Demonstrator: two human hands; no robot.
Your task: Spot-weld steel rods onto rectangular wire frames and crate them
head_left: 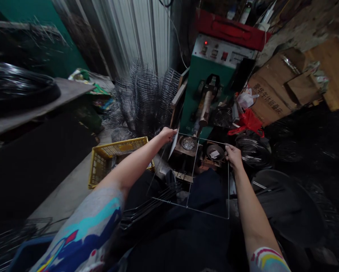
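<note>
A yellow crate (113, 160) sits left on the floor. The left hand (167, 134) pinches the wire frame (192, 172) at its far left corner; the right hand (233, 155) grips its far right corner, before the green machine (206, 81), over the lap.

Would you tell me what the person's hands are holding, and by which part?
Both hold a rectangular wire frame by its far edge: the left hand at its far left corner, the right hand at its far right corner.

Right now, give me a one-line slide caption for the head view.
Left hand and right hand grip a rectangular wire frame at the green welding machine, yellow crate alongside.
</note>
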